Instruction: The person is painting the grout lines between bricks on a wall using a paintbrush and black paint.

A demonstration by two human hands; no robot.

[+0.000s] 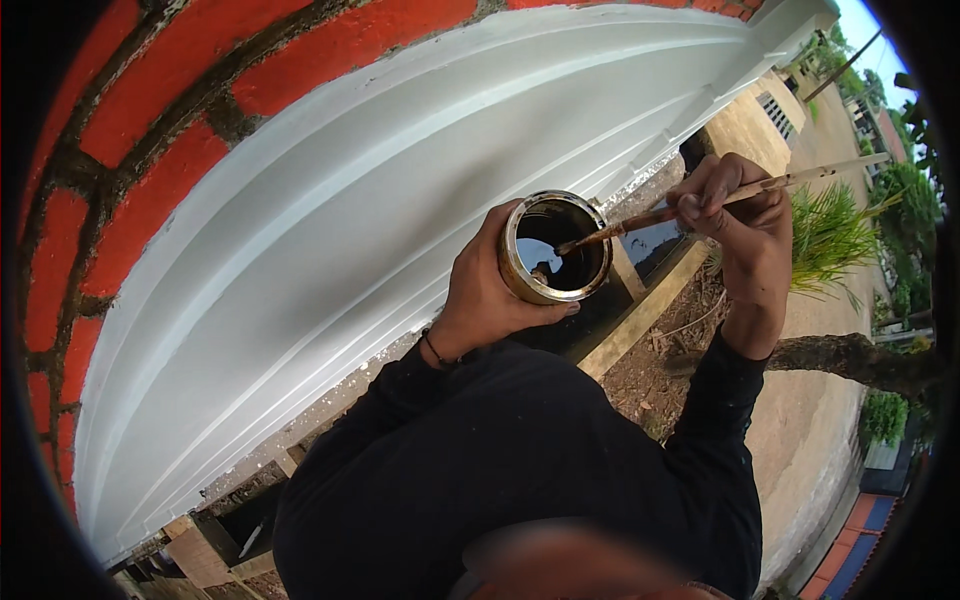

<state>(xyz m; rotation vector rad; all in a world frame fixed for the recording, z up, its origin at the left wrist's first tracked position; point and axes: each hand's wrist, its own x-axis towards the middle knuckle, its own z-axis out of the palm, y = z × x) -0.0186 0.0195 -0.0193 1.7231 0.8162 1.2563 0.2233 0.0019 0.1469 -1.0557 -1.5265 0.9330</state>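
Note:
My left hand is wrapped round an open metal paint can, holding it in front of me. Dark, glossy liquid shows inside, with light reflecting off it. Pinched in the fingers of my right hand is a thin paintbrush with a pale, paint-stained handle. Its tip reaches over the can's rim into the opening; whether the bristles touch the liquid I cannot tell.
A white moulded ledge curves along the left, bordered by red-painted bricks with dark joints. Below lie a wooden beam and brown soil. At the right are a green plant, a tree trunk and a sandy path.

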